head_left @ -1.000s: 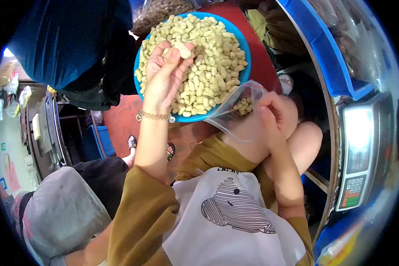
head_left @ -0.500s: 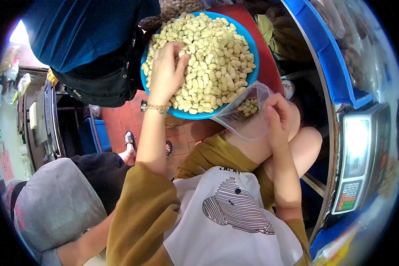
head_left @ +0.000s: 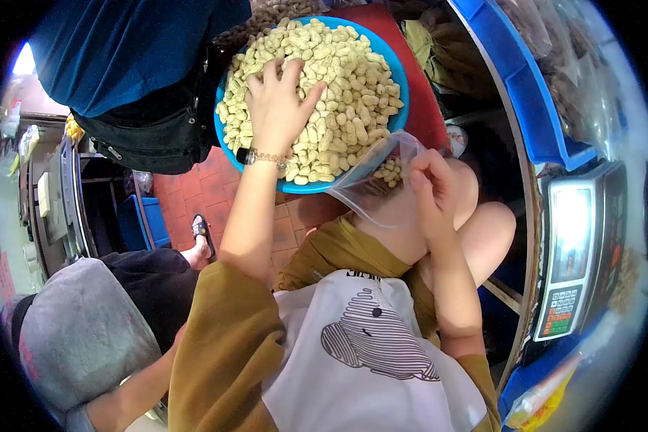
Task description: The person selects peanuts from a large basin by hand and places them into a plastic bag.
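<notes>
Looking through the head view, we are seeing our left hand [head_left: 277,108] spreading over the heap of peanuts [head_left: 353,90] in the blue basin [head_left: 302,187]. Its fingers are standing apart, and we are making out no nut caught between them. They are no longer pinching a single peanut above the heap, as they were a second ago, nor curling as they were half a second ago; where that peanut is lying now, we cannot tell. Our right hand [head_left: 433,191] is hardly shifting: its fingers are clamping together on the edge of the clear bag [head_left: 358,183], which is hanging just beside the basin, over our leg [head_left: 403,241]. Some peanuts are resting inside it. We are judging that the work is centring on the heap, with the bag being kept steady.
</notes>
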`<state>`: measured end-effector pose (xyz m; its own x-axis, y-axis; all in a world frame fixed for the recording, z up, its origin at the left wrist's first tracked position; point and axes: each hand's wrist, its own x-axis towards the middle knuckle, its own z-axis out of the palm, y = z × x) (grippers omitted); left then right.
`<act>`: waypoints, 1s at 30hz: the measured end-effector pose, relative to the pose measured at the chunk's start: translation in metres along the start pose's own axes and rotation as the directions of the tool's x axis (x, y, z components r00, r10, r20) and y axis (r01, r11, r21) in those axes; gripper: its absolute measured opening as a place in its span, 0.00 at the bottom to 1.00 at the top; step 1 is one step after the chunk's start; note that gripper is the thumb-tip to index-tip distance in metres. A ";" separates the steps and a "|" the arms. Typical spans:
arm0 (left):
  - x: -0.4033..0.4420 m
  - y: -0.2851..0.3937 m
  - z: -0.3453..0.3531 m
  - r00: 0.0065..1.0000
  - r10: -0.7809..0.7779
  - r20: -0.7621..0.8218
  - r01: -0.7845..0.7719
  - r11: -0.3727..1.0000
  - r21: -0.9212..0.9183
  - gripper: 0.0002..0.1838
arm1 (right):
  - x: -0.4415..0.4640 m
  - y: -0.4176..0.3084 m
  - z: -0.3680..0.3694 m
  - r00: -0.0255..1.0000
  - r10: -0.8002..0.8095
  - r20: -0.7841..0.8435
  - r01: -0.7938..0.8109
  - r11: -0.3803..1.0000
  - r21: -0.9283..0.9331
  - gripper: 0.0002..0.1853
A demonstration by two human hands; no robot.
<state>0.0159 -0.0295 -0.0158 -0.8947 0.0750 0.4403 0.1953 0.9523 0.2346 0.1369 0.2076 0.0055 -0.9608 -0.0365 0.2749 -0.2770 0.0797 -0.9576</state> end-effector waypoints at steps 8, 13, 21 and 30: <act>-0.005 0.006 -0.001 0.998 -0.063 0.011 0.062 0.998 0.031 0.23 | 0.002 0.001 0.002 1.000 0.025 0.000 -0.025 1.000 -0.015 0.04; 0.003 0.009 0.009 0.995 -0.093 0.034 0.090 0.994 0.064 0.23 | 0.004 0.003 0.005 1.000 -0.003 -0.018 0.003 1.000 -0.006 0.04; 0.021 -0.015 0.007 0.987 -0.132 -0.092 0.111 0.973 -0.203 0.12 | 0.008 0.007 0.003 0.997 -0.073 -0.029 0.071 0.996 -0.048 0.04; 0.043 -0.050 0.010 0.819 -0.557 0.134 0.377 0.347 -0.859 0.09 | 0.007 0.015 0.003 0.998 -0.034 -0.053 0.033 0.999 -0.018 0.05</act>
<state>-0.0361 -0.0705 -0.0176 -0.8957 -0.4298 0.1140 0.0759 0.1048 0.9916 0.1261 0.2058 -0.0072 -0.9501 0.0132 0.3117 -0.3091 0.0962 -0.9462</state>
